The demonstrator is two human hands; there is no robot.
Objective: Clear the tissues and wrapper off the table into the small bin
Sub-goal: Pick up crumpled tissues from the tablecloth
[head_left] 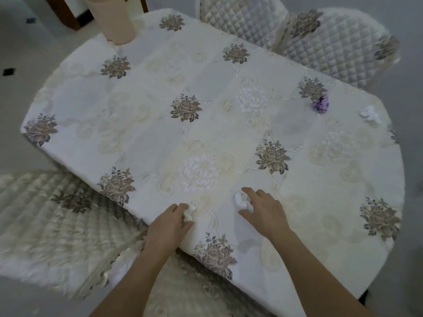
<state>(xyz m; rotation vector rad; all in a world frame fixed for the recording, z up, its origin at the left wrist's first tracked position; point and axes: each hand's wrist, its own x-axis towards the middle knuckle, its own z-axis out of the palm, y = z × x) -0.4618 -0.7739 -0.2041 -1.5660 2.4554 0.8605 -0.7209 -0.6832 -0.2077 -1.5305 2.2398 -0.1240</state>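
Note:
At the near edge of the flowered tablecloth, my left hand [170, 221] pinches a crumpled white tissue [190, 210] between thumb and fingers. My right hand [263, 208] curls around a second crumpled tissue [242, 199], with fingers above it and thumb below, touching it on the cloth. A purple crumpled wrapper [320, 104] lies far right on the table. Beyond it a third white tissue [369, 113] rests near the right edge. A pale beige cylindrical bin [115, 19] stands at the far left corner.
The table [137, 92] is covered by a white cloth with embroidered flowers. Quilted chairs stand around it: one at the far right [338, 46], one at the near left [45, 216], one under my arms [194, 291]. Grey floor surrounds everything.

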